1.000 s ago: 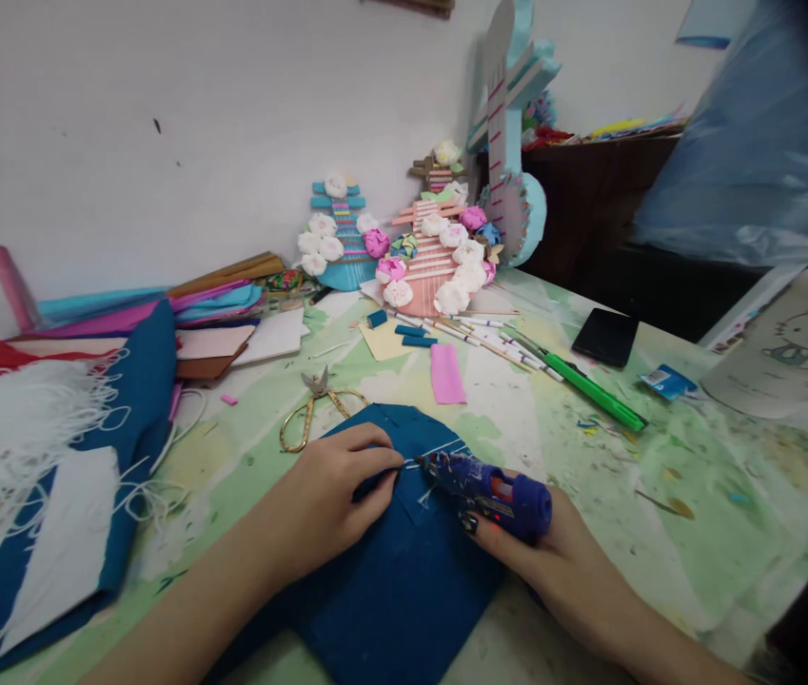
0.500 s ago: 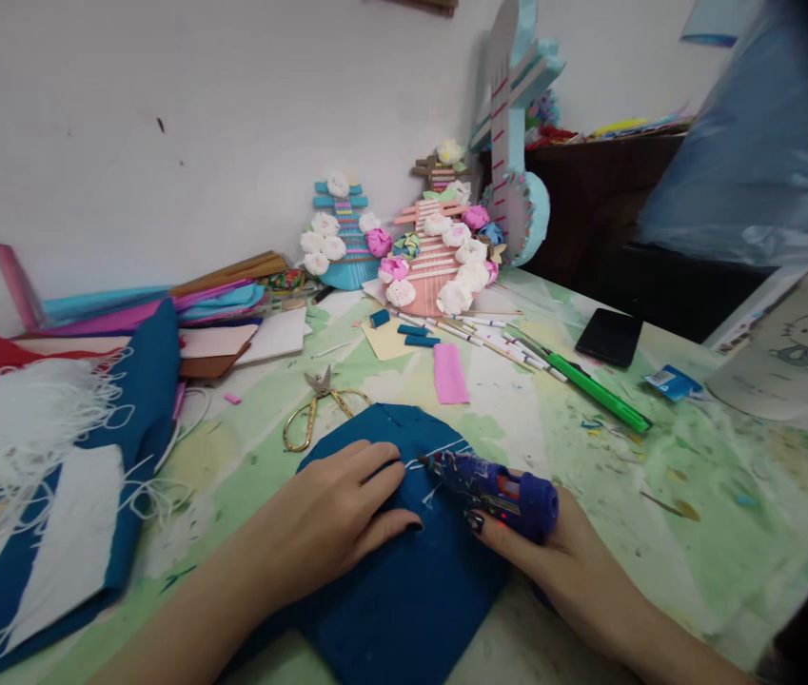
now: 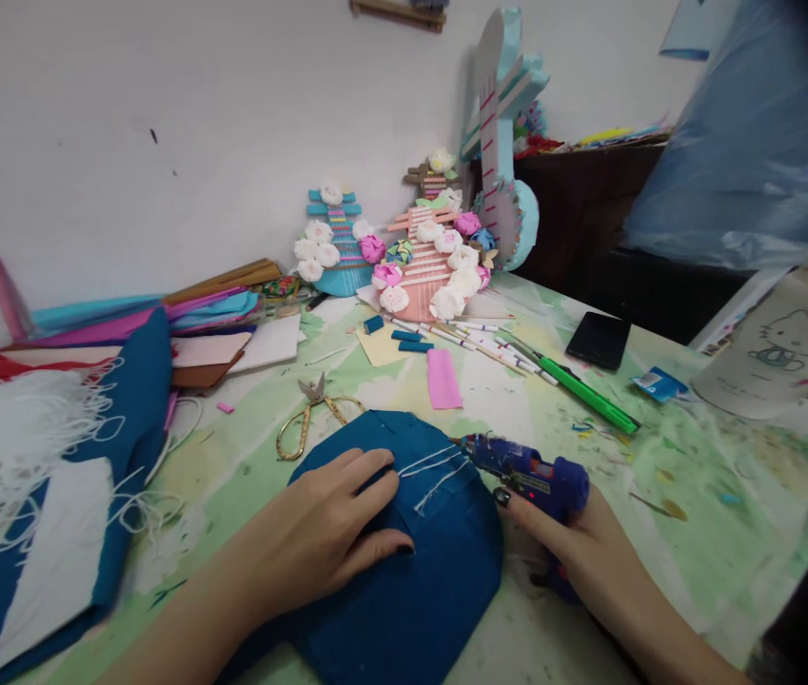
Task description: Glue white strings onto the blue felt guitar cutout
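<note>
My left hand (image 3: 346, 518) lies flat across a dark blue rounded piece (image 3: 439, 599), pressing it down with the fingers stretched out. White strings (image 3: 439, 466) run over the upper part of this piece, beside my fingertips. In my right hand (image 3: 581, 547) is a blue glue gun (image 3: 524, 466), gripped round its handle. The gun's nozzle points left, at the piece's upper right edge by the string ends; I cannot tell whether it touches. Just behind the piece lie gold-handled scissors (image 3: 310, 414), blades apart.
A pink paper strip (image 3: 444, 379), a green cutter (image 3: 589, 395) and a black phone (image 3: 599, 340) lie beyond my hands. White string (image 3: 32, 419) is heaped on blue material at left. Flowered paper instruments (image 3: 424, 262) stand at the back. A cup (image 3: 781, 342) stands at right.
The glue gun has moved right along the strings, from the middle of the piece to its edge. My left hand stays on the piece. The whole view has shifted slightly.
</note>
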{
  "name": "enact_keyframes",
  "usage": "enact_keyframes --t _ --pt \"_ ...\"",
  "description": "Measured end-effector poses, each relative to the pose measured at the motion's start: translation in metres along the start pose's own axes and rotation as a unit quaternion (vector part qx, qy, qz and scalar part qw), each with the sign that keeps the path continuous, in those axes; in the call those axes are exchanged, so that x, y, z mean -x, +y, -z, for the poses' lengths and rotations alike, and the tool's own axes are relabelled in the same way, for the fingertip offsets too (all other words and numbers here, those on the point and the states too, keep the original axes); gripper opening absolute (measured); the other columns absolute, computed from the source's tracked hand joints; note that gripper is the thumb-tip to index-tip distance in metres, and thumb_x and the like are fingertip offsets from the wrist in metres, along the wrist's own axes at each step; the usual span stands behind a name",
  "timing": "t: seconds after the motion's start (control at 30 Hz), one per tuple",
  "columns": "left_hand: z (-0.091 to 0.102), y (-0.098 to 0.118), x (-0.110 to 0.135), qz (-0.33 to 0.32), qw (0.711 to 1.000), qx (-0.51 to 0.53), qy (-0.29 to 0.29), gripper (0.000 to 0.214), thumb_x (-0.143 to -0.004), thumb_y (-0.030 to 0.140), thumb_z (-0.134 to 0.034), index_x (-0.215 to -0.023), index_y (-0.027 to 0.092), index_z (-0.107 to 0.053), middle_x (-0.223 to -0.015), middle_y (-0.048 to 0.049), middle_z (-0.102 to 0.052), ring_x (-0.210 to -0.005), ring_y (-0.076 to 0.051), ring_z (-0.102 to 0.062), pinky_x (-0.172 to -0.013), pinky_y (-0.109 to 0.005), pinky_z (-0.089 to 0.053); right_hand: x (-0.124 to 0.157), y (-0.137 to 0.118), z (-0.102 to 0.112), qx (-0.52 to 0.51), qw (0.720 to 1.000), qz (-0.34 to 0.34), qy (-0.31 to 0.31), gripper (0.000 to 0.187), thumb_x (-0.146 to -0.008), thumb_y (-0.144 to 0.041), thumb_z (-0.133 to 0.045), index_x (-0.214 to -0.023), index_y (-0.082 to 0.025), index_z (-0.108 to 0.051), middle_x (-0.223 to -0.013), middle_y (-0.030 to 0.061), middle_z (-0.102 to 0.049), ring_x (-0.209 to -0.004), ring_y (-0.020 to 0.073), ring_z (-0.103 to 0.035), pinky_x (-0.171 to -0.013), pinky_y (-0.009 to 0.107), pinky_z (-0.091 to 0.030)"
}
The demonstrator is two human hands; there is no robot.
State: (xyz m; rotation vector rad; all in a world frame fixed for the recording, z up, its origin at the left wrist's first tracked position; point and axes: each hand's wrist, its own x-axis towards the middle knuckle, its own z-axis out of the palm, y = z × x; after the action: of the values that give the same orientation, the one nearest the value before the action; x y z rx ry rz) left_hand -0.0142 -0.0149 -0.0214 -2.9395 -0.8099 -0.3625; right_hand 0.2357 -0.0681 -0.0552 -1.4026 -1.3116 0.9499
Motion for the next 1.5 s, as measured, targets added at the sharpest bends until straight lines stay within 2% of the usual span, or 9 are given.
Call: enact_keyframes --t 0.17,0.27,0.4,0.5,0.63,0.87,1.03,1.33,1.5 --pt "-0.0012 -0.0002 -0.0005 0.004 1.000 0.009 -0.003 0.038 -0.093 0.044 -0.042 -0.111 0.014 -0.057 -0.119 -0.0145 -0.060 -0.101 -0.027 -0.060 -0.082 -0.040 -0.054 0.0027 -0.0018 -0.0016 0.002 0.998 -0.026 -0.052 0.030 -0.080 -0.043 -0.059 -0.091 -0.018 -0.071 -0.078 0.0050 -0.070 -0.079 0.0255 -0.064 -0.066 0.034 -0.054" --pt "-0.0016 -0.0003 -0.0013 0.006 1.000 0.015 -0.005 0.038 -0.093 0.044 -0.042 -0.110 0.014 -0.057 -0.118 -0.0149 -0.060 -0.100 -0.027 -0.060 -0.081 -0.041 -0.055 0.0029 -0.0030 -0.0017 0.008 0.998 -0.022 -0.065 0.024 -0.080 -0.041 -0.058 -0.078 -0.019 -0.068 -0.077 0.0055 -0.068 -0.081 0.0257 -0.062 -0.064 0.032 -0.051" --pt "-0.0026 -0.0002 -0.0016 0.008 1.000 0.019 -0.005 0.038 -0.093 0.044 -0.042 -0.109 0.013 -0.057 -0.118 -0.0155 -0.059 -0.100 -0.027 -0.060 -0.080 -0.042 -0.055 0.0023 -0.0009 -0.0014 0.034 0.997 -0.009 -0.071 0.023 -0.081 -0.039 -0.056 -0.070 -0.019 -0.061 -0.071 0.0035 -0.063 -0.074 0.0219 -0.058 -0.059 0.029 -0.047" --pt "-0.0041 0.0002 -0.0012 0.008 1.000 0.019 0.000 0.038 -0.093 0.044 -0.042 -0.108 0.013 -0.057 -0.118 -0.0157 -0.059 -0.100 -0.028 -0.060 -0.080 -0.042 -0.055 0.0024 0.0001 -0.0017 0.078 0.995 -0.004 -0.068 0.024 -0.079 -0.037 -0.057 -0.064 -0.019 -0.056 -0.062 0.0007 -0.055 -0.063 0.0172 -0.051 -0.055 0.027 -0.043" --pt "-0.0056 0.0007 -0.0010 0.013 1.000 0.020 0.004 0.037 -0.092 0.044 -0.044 -0.109 0.014 -0.057 -0.119 -0.0153 -0.059 -0.099 -0.027 -0.060 -0.078 -0.041 -0.055 0.0025 -0.0016 -0.0033 0.102 0.992 -0.018 -0.071 0.025 -0.080 -0.039 -0.055 -0.066 -0.018 -0.054 -0.057 -0.0023 -0.045 -0.052 0.0120 -0.040 -0.046 0.025 -0.035" --pt "-0.0054 0.0007 -0.0021 0.018 0.999 0.034 0.006 0.034 -0.090 0.043 -0.047 -0.108 0.015 -0.058 -0.118 -0.0149 -0.059 -0.098 -0.027 -0.060 -0.077 -0.039 -0.055 0.0025 -0.0052 -0.0062 0.090 0.993 -0.012 -0.077 0.025 -0.079 -0.039 -0.055 -0.068 -0.017 -0.057 -0.060 -0.0009 -0.048 -0.054 0.0118 -0.038 -0.046 0.024 -0.035" --pt "-0.0059 0.0004 -0.0018 0.021 0.999 0.043 0.018 0.032 -0.089 0.041 -0.050 -0.107 0.016 -0.059 -0.117 -0.0143 -0.060 -0.099 -0.026 -0.060 -0.079 -0.039 -0.054 0.0033 -0.0032 -0.0078 0.067 0.994 -0.004 -0.090 0.024 -0.081 -0.039 -0.055 -0.071 -0.018 -0.058 -0.069 0.0023 -0.057 -0.062 0.0153 -0.048 -0.055 0.027 -0.043" --pt "-0.0053 0.0010 -0.0009 0.022 0.999 0.031 0.006 0.035 -0.090 0.043 -0.047 -0.107 0.015 -0.058 -0.118 -0.0157 -0.059 -0.098 -0.027 -0.061 -0.076 -0.040 -0.055 0.0028 -0.0046 -0.0098 0.032 0.993 0.001 -0.113 0.021 -0.082 -0.039 -0.056 -0.075 -0.019 -0.059 -0.078 0.0036 -0.061 -0.074 0.0199 -0.055 -0.064 0.029 -0.047" --pt "-0.0053 0.0017 -0.0014 0.024 0.999 0.035 0.009 0.034 -0.090 0.043 -0.048 -0.107 0.016 -0.058 -0.118 -0.0156 -0.059 -0.098 -0.027 -0.061 -0.077 -0.040 -0.055 0.0025 -0.0067 -0.0094 0.062 0.994 -0.008 -0.086 0.024 -0.080 -0.040 -0.056 -0.068 -0.019 -0.056 -0.064 0.0008 -0.054 -0.058 0.0148 -0.046 -0.051 0.025 -0.041"
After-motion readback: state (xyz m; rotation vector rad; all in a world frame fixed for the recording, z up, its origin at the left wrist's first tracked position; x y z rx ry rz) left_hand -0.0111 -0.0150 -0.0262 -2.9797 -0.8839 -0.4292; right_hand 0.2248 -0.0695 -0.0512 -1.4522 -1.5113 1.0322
